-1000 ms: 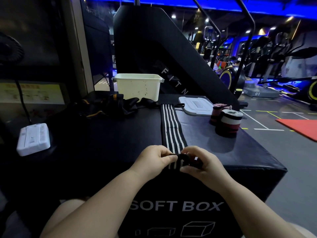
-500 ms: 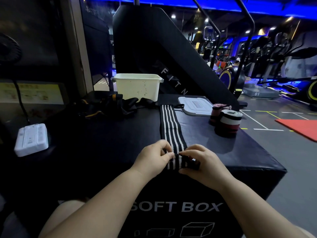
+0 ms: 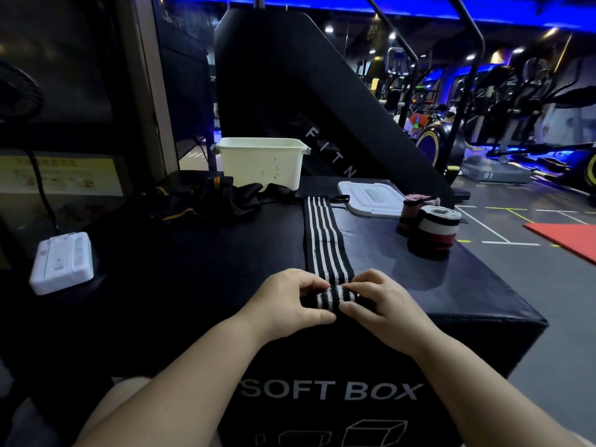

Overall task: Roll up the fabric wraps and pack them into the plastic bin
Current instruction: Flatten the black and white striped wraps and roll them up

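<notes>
A black wrap with white stripes [image 3: 322, 240] lies lengthwise on the black soft box [image 3: 193, 269], its near end rolled into a small coil. My left hand [image 3: 290, 301] and my right hand [image 3: 383, 304] pinch that coil from both sides at the box's front edge. The cream plastic bin [image 3: 261, 162] stands open at the back of the box. Its white lid [image 3: 371, 198] lies flat to the right. Two rolled wraps, a white, red and black one [image 3: 433, 230] and a pink one [image 3: 411, 211] behind it, stand at the right. A heap of loose black wraps [image 3: 206, 201] lies left of the bin.
A white boxy device [image 3: 61, 262] with a cable sits at the left on a lower surface. A large black slanted machine panel [image 3: 306, 101] rises behind the bin. Gym machines and a red mat [image 3: 567, 237] fill the floor to the right.
The coil under my fingers has grown thicker as both hands rolled the striped wrap's near end forward. The flat stretch is a little shorter.
</notes>
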